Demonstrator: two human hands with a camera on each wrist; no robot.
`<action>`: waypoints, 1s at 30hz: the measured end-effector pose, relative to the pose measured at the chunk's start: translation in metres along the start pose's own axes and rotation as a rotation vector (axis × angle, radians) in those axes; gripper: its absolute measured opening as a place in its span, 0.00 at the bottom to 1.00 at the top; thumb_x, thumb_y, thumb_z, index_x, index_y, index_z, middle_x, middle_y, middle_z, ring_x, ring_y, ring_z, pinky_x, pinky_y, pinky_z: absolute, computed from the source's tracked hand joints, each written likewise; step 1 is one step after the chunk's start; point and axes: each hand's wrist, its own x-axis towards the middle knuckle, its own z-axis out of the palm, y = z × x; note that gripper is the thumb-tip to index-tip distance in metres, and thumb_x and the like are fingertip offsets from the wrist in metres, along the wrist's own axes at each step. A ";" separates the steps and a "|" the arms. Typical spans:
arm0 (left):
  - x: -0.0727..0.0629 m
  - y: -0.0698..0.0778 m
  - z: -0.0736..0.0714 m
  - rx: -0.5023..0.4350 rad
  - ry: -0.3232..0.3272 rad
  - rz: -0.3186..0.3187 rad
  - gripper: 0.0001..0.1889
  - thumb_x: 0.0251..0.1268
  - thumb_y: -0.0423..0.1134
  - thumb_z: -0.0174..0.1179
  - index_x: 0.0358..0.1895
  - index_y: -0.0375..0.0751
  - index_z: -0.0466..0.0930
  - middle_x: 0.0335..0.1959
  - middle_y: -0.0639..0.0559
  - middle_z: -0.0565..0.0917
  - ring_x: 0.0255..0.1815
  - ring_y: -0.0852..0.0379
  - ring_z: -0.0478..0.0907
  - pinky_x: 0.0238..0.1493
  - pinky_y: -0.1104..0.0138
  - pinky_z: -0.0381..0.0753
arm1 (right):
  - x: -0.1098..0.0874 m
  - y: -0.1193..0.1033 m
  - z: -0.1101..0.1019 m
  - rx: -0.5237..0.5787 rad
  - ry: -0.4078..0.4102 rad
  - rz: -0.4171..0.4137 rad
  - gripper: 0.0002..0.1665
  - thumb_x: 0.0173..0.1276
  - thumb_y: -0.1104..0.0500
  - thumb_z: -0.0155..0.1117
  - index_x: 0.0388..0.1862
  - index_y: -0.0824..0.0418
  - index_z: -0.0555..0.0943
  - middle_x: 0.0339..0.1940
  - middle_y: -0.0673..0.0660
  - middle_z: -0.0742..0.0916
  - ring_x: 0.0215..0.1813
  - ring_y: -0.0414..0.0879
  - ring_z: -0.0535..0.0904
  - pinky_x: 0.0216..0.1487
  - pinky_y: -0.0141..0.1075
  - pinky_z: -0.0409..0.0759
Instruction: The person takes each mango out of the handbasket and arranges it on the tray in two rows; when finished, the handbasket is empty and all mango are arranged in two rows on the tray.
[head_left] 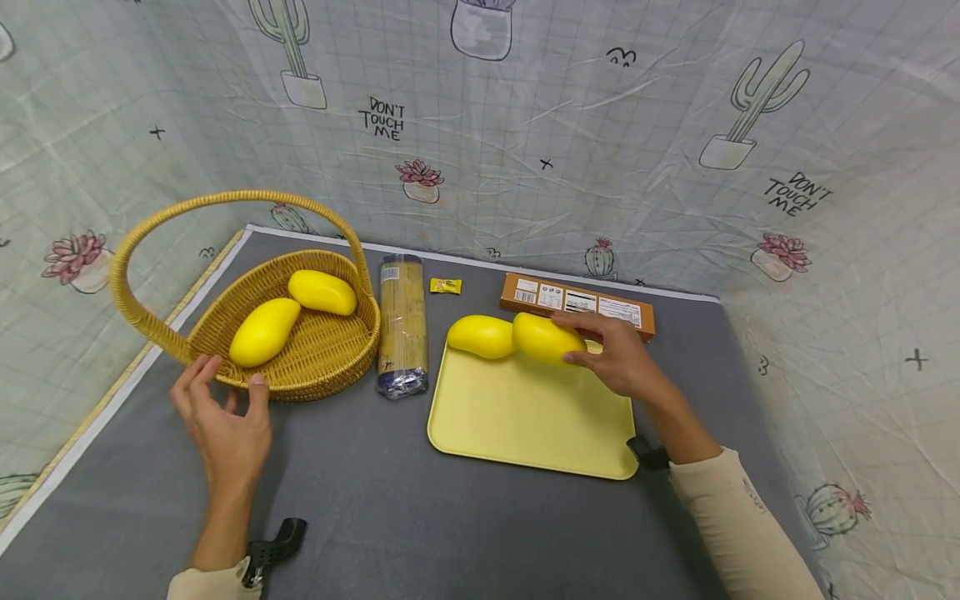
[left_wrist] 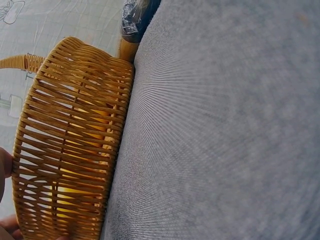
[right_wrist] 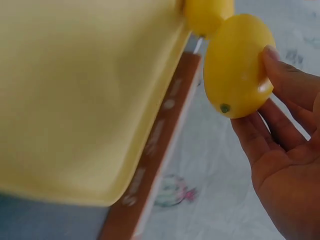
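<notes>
A grey bench [head_left: 465, 517] carries everything, backed by a cactus-print cloth [head_left: 675, 125]. The largest thing on it is a wicker basket [head_left: 330, 367] at the left, with a tall hoop handle and two yellow mangoes inside [head_left: 264, 332]. To the right lies a yellow tray [head_left: 525, 417]. Between basket and tray a wrapped bundle of spaghetti [head_left: 402, 321] lies lengthwise, away from the person. Behind the tray are a flat brown box [head_left: 577, 304] and, left of it, a small yellow sweet [head_left: 446, 286].

At the tray's far edge two more mangoes lie end to end, long axes running left to right. The right hand [head_left: 618, 360] holds the right mango [head_left: 546, 337]: its fingers [right_wrist: 280, 80] curl over the far side while the thumb meets the near side, the palm just to the fruit's right. The left mango on the tray [head_left: 482, 336] touches it and is free.

The left hand [head_left: 225, 425] rests at the basket's near rim, fingers spread and loosely straight, holding nothing. The basket lies well to the left of the held mango, across the spaghetti, so the right hand is the nearer hand to the fruit.
</notes>
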 end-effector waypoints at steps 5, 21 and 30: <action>0.000 0.001 0.000 0.012 0.007 -0.006 0.29 0.74 0.42 0.62 0.75 0.40 0.70 0.80 0.57 0.61 0.79 0.58 0.62 0.72 0.56 0.75 | -0.005 0.025 -0.008 -0.007 -0.024 0.047 0.35 0.65 0.70 0.76 0.72 0.62 0.81 0.72 0.64 0.84 0.74 0.62 0.79 0.71 0.50 0.79; 0.000 0.000 0.000 0.008 0.000 0.000 0.29 0.75 0.42 0.62 0.75 0.40 0.70 0.80 0.57 0.61 0.80 0.57 0.62 0.72 0.55 0.75 | -0.012 0.043 -0.012 -0.075 -0.039 0.087 0.31 0.68 0.73 0.72 0.70 0.63 0.82 0.74 0.66 0.81 0.77 0.65 0.74 0.74 0.58 0.75; 0.000 -0.001 0.000 0.000 -0.004 0.002 0.29 0.75 0.41 0.62 0.75 0.39 0.70 0.80 0.56 0.61 0.80 0.57 0.61 0.73 0.52 0.75 | 0.002 -0.017 -0.005 -0.090 -0.009 -0.057 0.30 0.68 0.65 0.76 0.69 0.56 0.83 0.69 0.56 0.86 0.74 0.58 0.78 0.73 0.59 0.76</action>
